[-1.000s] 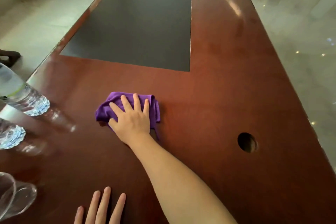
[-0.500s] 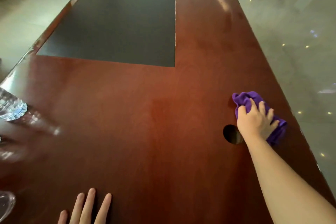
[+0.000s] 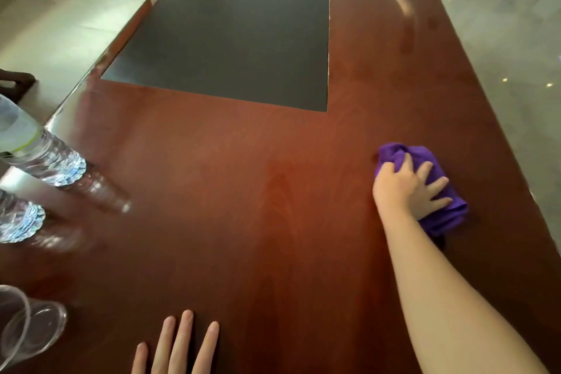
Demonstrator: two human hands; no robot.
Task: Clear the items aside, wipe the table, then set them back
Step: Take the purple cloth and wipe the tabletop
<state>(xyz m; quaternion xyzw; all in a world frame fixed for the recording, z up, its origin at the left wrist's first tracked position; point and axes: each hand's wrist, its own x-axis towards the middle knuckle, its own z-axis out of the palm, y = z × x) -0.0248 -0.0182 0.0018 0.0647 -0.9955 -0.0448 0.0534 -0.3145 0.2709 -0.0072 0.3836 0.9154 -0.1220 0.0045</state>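
The right hand [image 3: 408, 190] presses a crumpled purple cloth [image 3: 440, 191] flat on the glossy reddish-brown wooden table [image 3: 273, 191], at the right side, near the right edge; the fingers are spread over the cloth and press it down, not clenched around it. The left hand [image 3: 179, 346] lies at the near edge, fingers stretched flat on the wood and holding nothing. At the left side stand two clear plastic water bottles [image 3: 45, 155], one nearer than the other, and a clear drinking glass [image 3: 27, 325] is at the near left corner; it seems to lie on its side, but the picture edge cuts it. A dark grey rectangular panel [image 3: 236, 30] is set in the far part of the table.
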